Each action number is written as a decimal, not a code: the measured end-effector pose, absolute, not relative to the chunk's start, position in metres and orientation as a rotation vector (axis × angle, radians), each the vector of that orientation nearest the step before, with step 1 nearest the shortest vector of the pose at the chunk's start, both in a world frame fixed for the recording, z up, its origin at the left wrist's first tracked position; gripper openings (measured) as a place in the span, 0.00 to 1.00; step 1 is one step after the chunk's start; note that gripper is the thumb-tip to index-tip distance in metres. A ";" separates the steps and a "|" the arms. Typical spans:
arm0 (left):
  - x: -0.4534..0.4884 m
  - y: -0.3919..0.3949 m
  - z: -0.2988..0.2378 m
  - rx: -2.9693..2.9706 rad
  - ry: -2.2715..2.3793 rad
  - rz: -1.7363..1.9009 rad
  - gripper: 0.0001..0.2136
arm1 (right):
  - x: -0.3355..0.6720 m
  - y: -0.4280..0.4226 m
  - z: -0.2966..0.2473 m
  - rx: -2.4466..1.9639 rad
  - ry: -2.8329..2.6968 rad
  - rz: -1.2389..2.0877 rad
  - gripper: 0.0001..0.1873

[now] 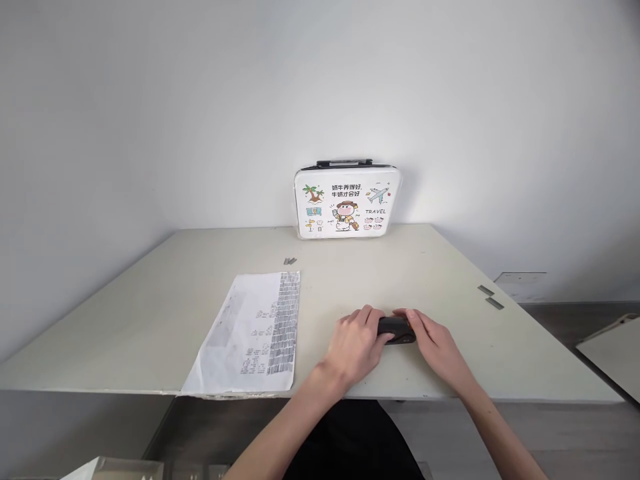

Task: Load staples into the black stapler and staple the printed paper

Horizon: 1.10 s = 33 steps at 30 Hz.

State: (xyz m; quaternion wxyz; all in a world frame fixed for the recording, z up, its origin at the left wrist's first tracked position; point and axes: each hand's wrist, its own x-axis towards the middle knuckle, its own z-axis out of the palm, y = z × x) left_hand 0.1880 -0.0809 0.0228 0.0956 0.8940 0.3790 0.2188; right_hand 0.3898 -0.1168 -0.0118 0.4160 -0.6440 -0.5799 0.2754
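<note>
By a white wall (200,100), a case (348,203) is stood on a table (125,320). Before the case, slightly right, a black tool (397,330) is held at either end by the curled left hand (354,341) and right hand (441,345); probably stiff and light, best gripped along its sides.

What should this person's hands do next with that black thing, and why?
Perhaps brace it with the left hand while the right hand gently tests its end. The two hands hold the black object at opposite sides, so one can steady while the other works. Fingers hide part of it, so that's only a guess.
</note>
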 end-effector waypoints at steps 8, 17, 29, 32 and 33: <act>0.167 -0.092 0.016 2.613 1.108 0.753 0.28 | 0.390 -0.112 -0.019 -1.575 -1.417 0.716 0.26; 0.145 -0.110 0.022 2.543 1.273 0.871 0.19 | 0.389 -0.115 -0.014 -1.572 -1.402 0.753 0.25; 0.153 -0.092 0.015 2.436 1.295 0.808 0.01 | 0.386 -0.121 -0.011 -1.615 -1.678 0.680 0.22; 0.149 -0.090 0.018 2.482 1.306 0.779 0.02 | 0.387 -0.121 -0.012 -1.617 -1.670 0.680 0.21; 0.146 -0.090 0.020 2.498 1.308 0.759 0.02 | 0.387 -0.120 -0.012 -1.614 -1.666 0.685 0.21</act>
